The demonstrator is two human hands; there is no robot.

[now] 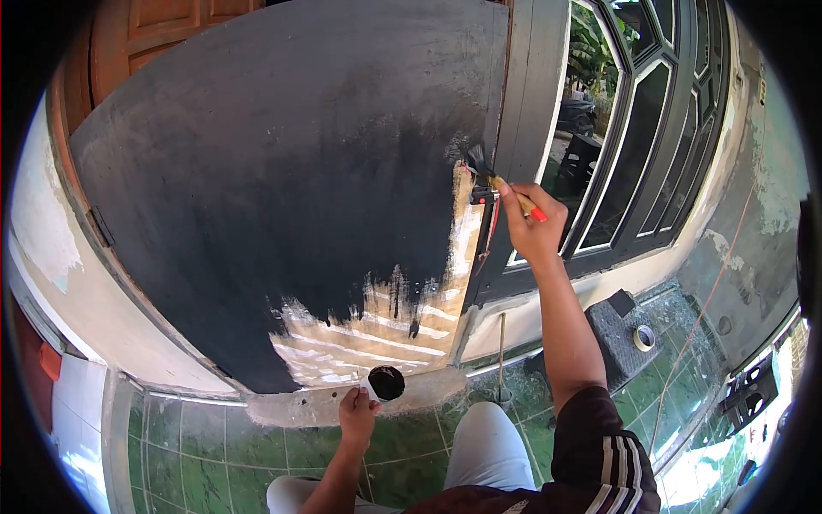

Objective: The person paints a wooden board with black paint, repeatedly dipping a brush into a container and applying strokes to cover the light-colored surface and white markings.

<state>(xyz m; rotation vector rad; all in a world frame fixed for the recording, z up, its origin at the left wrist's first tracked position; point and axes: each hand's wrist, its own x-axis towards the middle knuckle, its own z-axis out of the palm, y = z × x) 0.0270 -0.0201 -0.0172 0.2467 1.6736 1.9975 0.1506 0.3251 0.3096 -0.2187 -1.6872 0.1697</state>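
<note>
My right hand (535, 224) is raised and grips a paintbrush (501, 182) with a wooden handle and red tip. Its black bristles touch the right edge of a large door panel (282, 154) that is mostly coated in black paint. The panel's lower right part (377, 330) is still bare pale wood with streaks. My left hand (358, 413) is low, below the panel, and holds a small white cup of black paint (384, 383).
A glazed dark-framed door (651, 128) stands open to the right. On the green tiled floor (205, 454) lie a dark mat (621, 334) with a roll of tape (644, 337). A concrete sill (317, 403) runs under the panel. My knees are in light trousers at the bottom.
</note>
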